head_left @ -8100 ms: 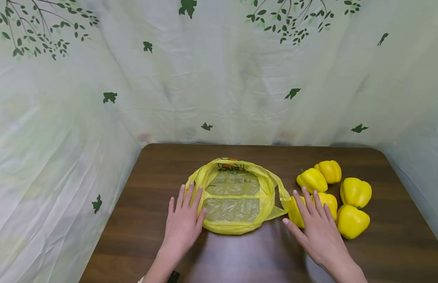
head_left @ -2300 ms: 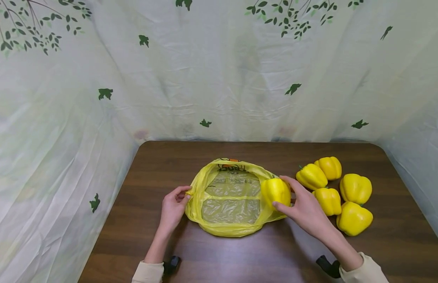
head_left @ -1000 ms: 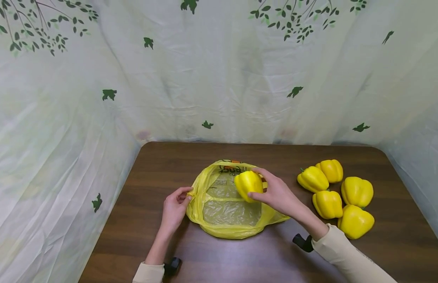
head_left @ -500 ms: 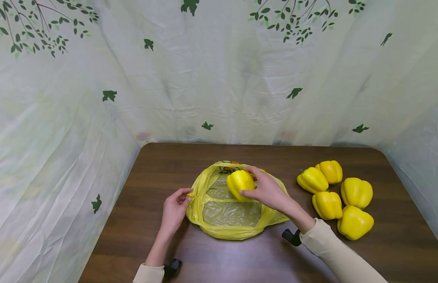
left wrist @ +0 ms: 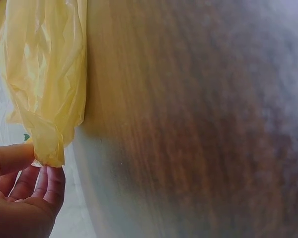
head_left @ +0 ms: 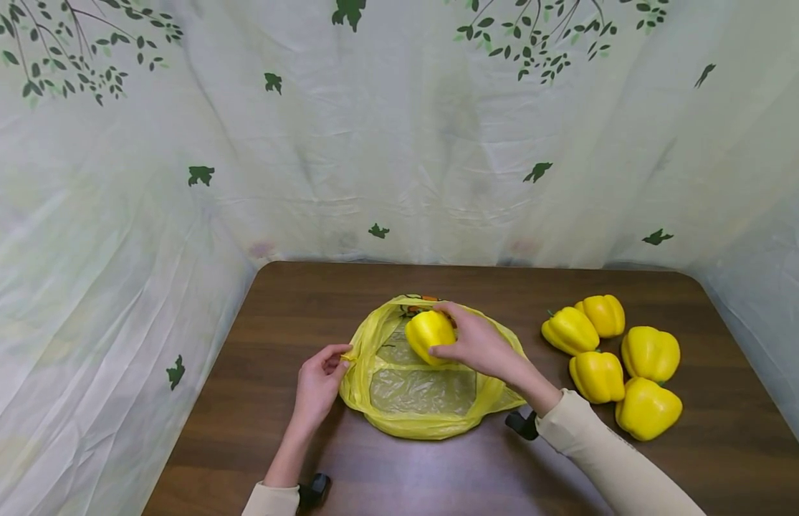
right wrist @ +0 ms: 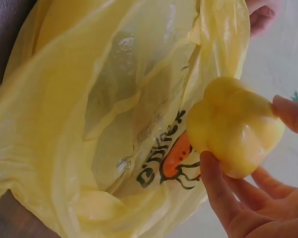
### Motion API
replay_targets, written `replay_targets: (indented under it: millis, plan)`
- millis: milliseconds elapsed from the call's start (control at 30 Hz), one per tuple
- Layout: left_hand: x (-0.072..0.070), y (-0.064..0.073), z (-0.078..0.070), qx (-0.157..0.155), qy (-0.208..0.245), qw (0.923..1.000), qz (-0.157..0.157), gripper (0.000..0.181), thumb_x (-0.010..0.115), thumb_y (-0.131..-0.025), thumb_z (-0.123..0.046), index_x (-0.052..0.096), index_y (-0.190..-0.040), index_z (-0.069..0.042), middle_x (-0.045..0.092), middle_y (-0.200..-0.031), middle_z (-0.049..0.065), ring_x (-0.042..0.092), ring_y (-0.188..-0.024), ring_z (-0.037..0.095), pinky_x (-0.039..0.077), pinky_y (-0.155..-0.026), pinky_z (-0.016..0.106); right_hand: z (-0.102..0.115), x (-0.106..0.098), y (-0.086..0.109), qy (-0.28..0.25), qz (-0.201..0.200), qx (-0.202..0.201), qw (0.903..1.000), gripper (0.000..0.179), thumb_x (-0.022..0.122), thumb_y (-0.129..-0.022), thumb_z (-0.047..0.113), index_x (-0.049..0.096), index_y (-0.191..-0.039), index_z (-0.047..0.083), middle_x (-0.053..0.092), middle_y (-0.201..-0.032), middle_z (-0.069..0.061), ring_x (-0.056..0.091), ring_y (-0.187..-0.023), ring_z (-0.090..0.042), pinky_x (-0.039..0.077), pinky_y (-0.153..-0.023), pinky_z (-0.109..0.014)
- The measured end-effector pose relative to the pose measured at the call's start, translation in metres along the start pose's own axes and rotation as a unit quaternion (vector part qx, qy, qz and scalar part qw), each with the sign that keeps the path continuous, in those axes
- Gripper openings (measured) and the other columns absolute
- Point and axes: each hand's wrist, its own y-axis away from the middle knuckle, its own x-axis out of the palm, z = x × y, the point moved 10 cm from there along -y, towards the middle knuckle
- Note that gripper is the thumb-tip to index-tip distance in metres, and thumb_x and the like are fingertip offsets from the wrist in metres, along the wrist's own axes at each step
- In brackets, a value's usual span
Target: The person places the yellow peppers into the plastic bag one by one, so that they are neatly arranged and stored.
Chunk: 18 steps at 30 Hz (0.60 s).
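Note:
A yellow plastic bag (head_left: 431,424) with its mouth spread wide stands in the middle of the table. My left hand (head_left: 318,383) pinches the bag's left edge between thumb and fingers; the left wrist view shows the gathered yellow plastic (left wrist: 49,141) at the fingertips. Over the bag's mouth my right hand (head_left: 479,344) grips a yellow bell pepper (head_left: 428,335) from its right side. In the right wrist view the pepper (right wrist: 233,126) sits between thumb and fingers, with the bag's printed inner wall (right wrist: 154,153) behind it.
Several more yellow bell peppers (head_left: 649,354) lie in a cluster on the right of the brown wooden table (head_left: 296,308). A pale curtain (head_left: 412,143) with leaf prints hangs behind and beside the table. Black wrist devices (head_left: 317,490) are on both arms.
Both hands were flat earlier. The left has since taken the bag's edge; the right picked up a pepper from beside the bag and carried it left over the mouth, lately moving slowly.

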Motion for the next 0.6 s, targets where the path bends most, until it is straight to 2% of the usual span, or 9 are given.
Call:
replay_targets:
  millis: [367,600]
  plan:
    - [0.000,0.001,0.000,-0.004,-0.003,1.0000,0.001,0.024,0.066,-0.085,0.010,0.073,-0.105,-0.002,0.070,-0.095,0.012,0.063,-0.080,0.023,0.051,-0.069,0.024,0.005,0.007,-0.012,0.016,0.030,-0.008,0.9994,0.072,0.081,-0.080,0.033,0.049,-0.142,0.017,0.058,-0.129,0.001,0.057,-0.100,-0.014,0.048,-0.086,-0.036]
    - [0.000,0.001,-0.002,0.002,-0.005,1.0000,0.001,0.025,0.066,-0.085,0.011,0.073,-0.105,-0.002,0.069,-0.093,0.012,0.062,-0.079,0.023,0.051,-0.068,0.025,0.007,0.014,-0.021,0.032,0.045,-0.031,0.9980,0.072,0.081,-0.080,0.029,0.049,-0.142,0.014,0.052,-0.140,-0.001,0.055,-0.107,-0.016,0.046,-0.090,-0.037]
